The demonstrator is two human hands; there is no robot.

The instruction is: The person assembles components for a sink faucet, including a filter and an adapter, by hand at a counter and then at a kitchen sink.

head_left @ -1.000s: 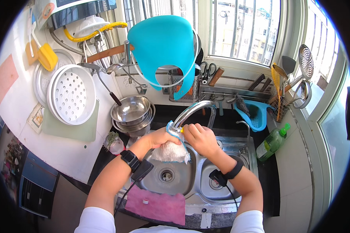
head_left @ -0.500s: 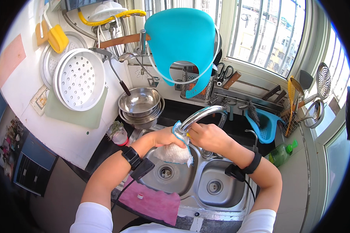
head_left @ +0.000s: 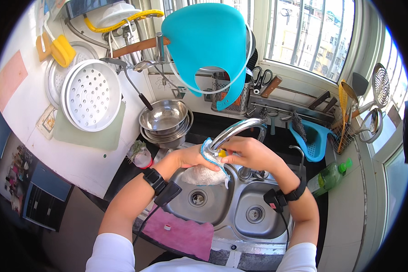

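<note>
A white cloth (head_left: 203, 176) with blue edging hangs from the mouth of the curved chrome faucet (head_left: 235, 129), above the larger sink basin (head_left: 177, 206). My left hand (head_left: 192, 156) is closed round the upper part of this cloth, pressing it against the spout's end. On the spout's other side, my right hand (head_left: 249, 153) has its thumb and fingers curled in at the tip. A small yellow piece (head_left: 222, 153) shows at those fingertips; what they pinch is partly hidden.
Stacked steel bowls (head_left: 164, 119) stand behind the sink, left of the faucet. A turquoise bib (head_left: 204, 45) hangs overhead. At right are a green bottle (head_left: 328, 177) and a blue strainer basket (head_left: 315, 140). A pink cloth (head_left: 186, 231) lies on the front edge.
My right hand has turned and opened up slightly round the spout's tip, baring more of the yellow piece. My left hand keeps its hold on the cloth. The whole view has shifted a little.
</note>
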